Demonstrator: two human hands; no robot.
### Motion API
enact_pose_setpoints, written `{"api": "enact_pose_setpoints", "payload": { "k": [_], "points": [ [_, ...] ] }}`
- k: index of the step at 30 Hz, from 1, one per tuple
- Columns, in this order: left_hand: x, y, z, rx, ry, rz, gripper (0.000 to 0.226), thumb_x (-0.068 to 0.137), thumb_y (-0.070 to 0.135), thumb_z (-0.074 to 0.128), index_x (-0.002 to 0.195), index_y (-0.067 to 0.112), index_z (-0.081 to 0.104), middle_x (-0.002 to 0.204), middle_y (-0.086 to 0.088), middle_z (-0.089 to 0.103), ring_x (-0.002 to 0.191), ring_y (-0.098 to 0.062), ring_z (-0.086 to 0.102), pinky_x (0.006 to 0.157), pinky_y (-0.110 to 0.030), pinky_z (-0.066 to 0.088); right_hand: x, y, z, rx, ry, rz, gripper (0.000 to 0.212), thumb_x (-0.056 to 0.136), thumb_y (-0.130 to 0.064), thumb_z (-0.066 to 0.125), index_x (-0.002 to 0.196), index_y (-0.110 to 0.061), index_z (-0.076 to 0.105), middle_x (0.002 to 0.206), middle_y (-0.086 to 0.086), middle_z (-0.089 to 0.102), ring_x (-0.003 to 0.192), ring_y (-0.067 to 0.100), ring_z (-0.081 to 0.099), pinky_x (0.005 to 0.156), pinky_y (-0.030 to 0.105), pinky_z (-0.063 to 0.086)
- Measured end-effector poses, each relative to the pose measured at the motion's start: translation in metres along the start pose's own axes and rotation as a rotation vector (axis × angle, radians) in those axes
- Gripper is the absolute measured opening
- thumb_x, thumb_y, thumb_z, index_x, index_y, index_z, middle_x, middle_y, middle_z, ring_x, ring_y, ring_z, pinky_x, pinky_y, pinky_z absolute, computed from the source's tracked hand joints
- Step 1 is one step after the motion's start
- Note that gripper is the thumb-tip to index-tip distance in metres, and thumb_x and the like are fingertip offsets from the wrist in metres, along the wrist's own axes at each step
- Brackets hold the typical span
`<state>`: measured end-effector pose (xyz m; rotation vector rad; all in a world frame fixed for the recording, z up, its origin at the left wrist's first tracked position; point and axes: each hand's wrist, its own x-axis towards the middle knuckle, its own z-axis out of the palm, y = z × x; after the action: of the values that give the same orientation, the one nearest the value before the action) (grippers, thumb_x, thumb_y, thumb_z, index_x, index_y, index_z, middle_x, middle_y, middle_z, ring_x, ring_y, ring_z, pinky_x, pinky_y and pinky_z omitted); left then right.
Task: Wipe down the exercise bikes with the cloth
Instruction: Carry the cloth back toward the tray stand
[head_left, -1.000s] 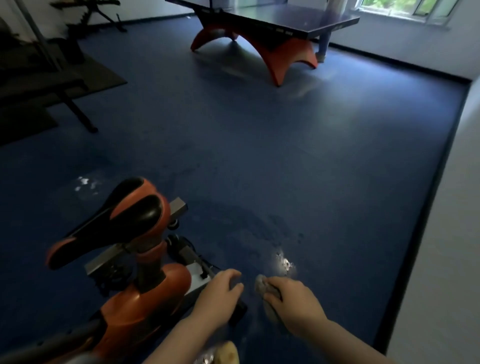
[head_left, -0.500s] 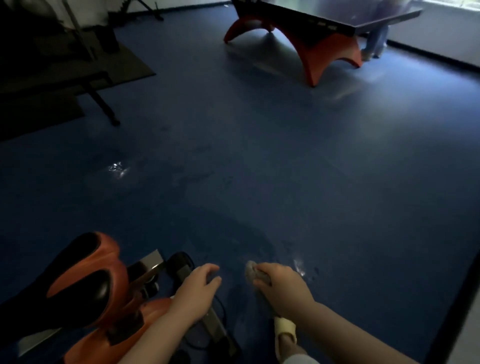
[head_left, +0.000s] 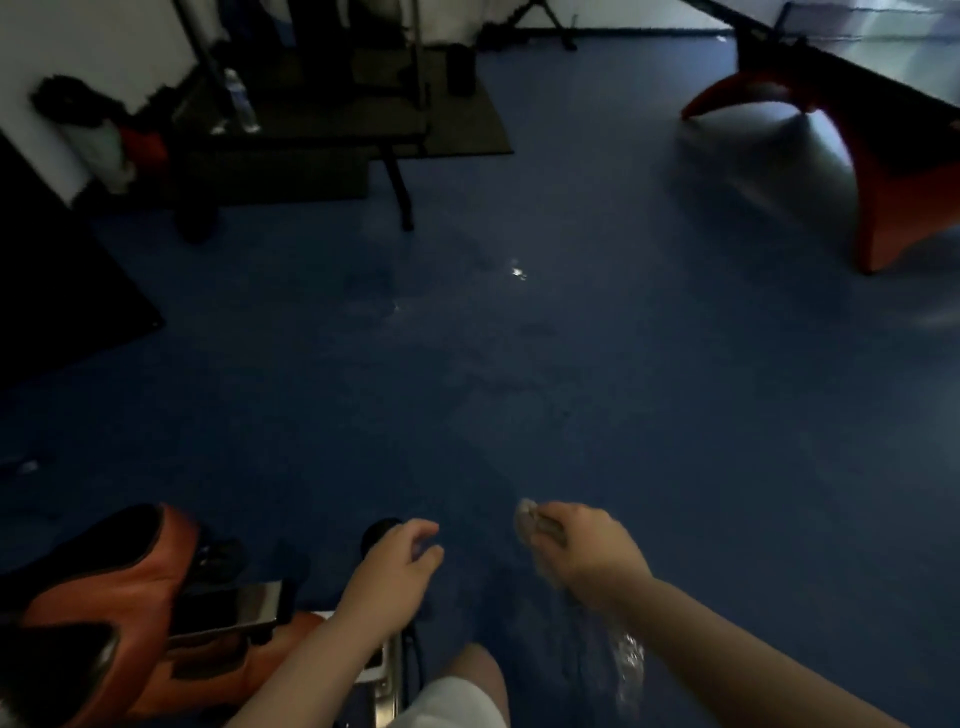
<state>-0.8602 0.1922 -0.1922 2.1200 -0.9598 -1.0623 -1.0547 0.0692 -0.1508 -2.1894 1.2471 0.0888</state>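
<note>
My right hand (head_left: 587, 556) is clenched on the crumpled grey cloth (head_left: 530, 522); left hand (head_left: 395, 571), fingers loosely apart (empty), should steady the orange-and-black exercise bike (head_left: 119, 613) before wiping.

Cloth (head_left: 530, 521) in right hand (head_left: 592, 558)

One exercise bike (head_left: 130, 613) shows, orange and black, at lower left. Two hands: the left hand (head_left: 387, 569) and the right hand (head_left: 587, 551). One cloth (head_left: 530, 522) (bunched in the right hand). One table-tennis table (head_left: 883, 171), one clear bottle (head_left: 241, 101), one dark floor mat (head_left: 457, 124).
</note>
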Motion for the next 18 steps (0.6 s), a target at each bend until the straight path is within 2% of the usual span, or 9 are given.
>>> {"api": "enact_pose_setpoints", "payload": {
  "k": [3, 7, 10, 15, 18],
  "points": [
    [0.027, -0.003, -0.018, -0.033, 0.091, -0.078, 0.028, 0.095, 0.024, 0.055, 0.122, 0.022, 0.057, 0.123, 0.004, 0.058, 0.108, -0.009, 0.054, 0.093, -0.024, 0.042, 0.054, -0.022, -0.008, -0.022, -0.042, -0.116, 0.026, 0.091, -0.039, 0.049, 0.114, -0.033, 0.059, 0.106, -0.005, 0.066, 0.091, 0.019, 0.062, 0.073, 0.031, 0.051],
    [0.077, 0.003, -0.039, -0.081, 0.177, -0.111, 0.029, 0.095, 0.027, 0.054, 0.124, 0.024, 0.056, 0.123, 0.006, 0.058, 0.111, -0.01, 0.055, 0.096, -0.028, 0.044, 0.126, -0.057, -0.018, -0.056, -0.103, -0.262, 0.024, 0.091, -0.039, 0.049, 0.111, -0.034, 0.06, 0.103, -0.008, 0.066, 0.089, 0.016, 0.062, 0.072, 0.033, 0.052],
    [0.12, 0.011, -0.061, -0.123, 0.227, -0.135, 0.031, 0.095, 0.026, 0.054, 0.126, 0.022, 0.056, 0.127, 0.004, 0.058, 0.113, -0.011, 0.054, 0.1, -0.029, 0.043, 0.18, -0.081, -0.029, -0.085, -0.141, -0.307, 0.018, 0.09, -0.037, 0.05, 0.102, -0.031, 0.061, 0.098, -0.006, 0.066, 0.085, 0.016, 0.062, 0.073, 0.036, 0.054],
    [0.18, 0.021, -0.105, -0.166, 0.299, -0.157, 0.033, 0.096, 0.032, 0.051, 0.128, 0.026, 0.053, 0.129, 0.008, 0.054, 0.113, -0.007, 0.05, 0.096, -0.024, 0.04, 0.261, -0.121, -0.04, -0.103, -0.209, -0.36, 0.015, 0.089, -0.036, 0.05, 0.098, -0.033, 0.061, 0.089, -0.01, 0.067, 0.077, 0.011, 0.062, 0.068, 0.033, 0.054],
    [0.203, 0.029, -0.128, -0.199, 0.333, -0.191, 0.034, 0.096, 0.032, 0.05, 0.129, 0.025, 0.052, 0.129, 0.008, 0.052, 0.115, -0.008, 0.049, 0.097, -0.024, 0.038, 0.296, -0.147, -0.042, -0.112, -0.237, -0.418, 0.02, 0.09, -0.035, 0.051, 0.107, -0.032, 0.062, 0.099, -0.008, 0.067, 0.086, 0.014, 0.062, 0.074, 0.034, 0.053]
  ]
}}
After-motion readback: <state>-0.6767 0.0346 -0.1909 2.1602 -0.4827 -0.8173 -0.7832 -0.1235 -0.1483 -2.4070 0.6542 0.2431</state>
